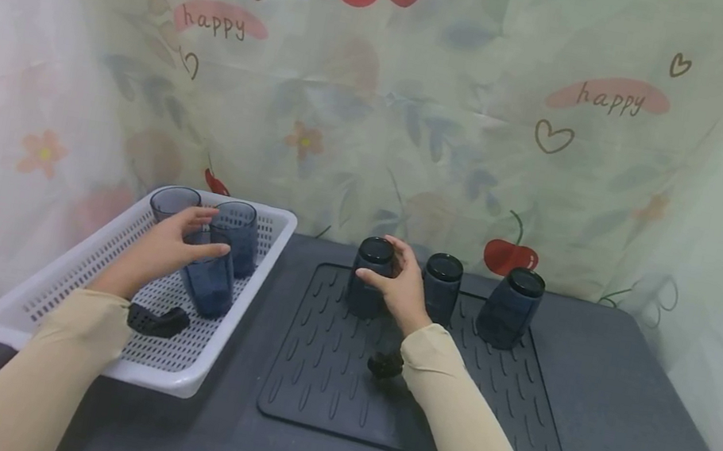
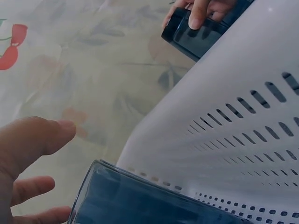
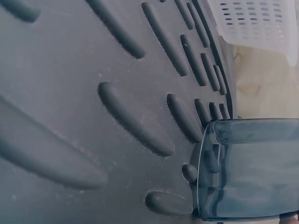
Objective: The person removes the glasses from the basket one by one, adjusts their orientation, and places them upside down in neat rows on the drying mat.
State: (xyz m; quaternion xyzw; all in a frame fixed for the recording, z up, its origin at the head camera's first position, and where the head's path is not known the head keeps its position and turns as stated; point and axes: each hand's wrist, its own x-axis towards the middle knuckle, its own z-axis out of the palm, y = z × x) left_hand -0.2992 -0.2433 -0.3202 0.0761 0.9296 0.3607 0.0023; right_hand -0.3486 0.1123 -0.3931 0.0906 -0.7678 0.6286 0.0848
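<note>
My left hand (image 1: 165, 247) is over the white basket, thumb and fingers spread above blue-tinted drinking glasses. One glass (image 1: 210, 287) leans just under the thumb; a second glass (image 1: 242, 237) stands behind it and a third glass (image 1: 176, 198) is at the back left. In the left wrist view, the fingers (image 2: 35, 189) are beside a tilted glass (image 2: 140, 198), with a gap below the thumb. My right hand (image 1: 407, 286) grips an upside-down glass (image 1: 364, 300) at the mat's back left corner. Its rim meets the ridged mat in the right wrist view, where the glass (image 3: 257, 168) shows up close.
Two more upside-down glasses, a middle glass (image 1: 441, 288) and a right glass (image 1: 510, 308), stand along the back of the black drying mat (image 1: 318, 387). The perforated basket (image 1: 248, 294) sits left of it on the dark tabletop (image 1: 621, 400). A printed curtain (image 1: 419, 147) hangs behind.
</note>
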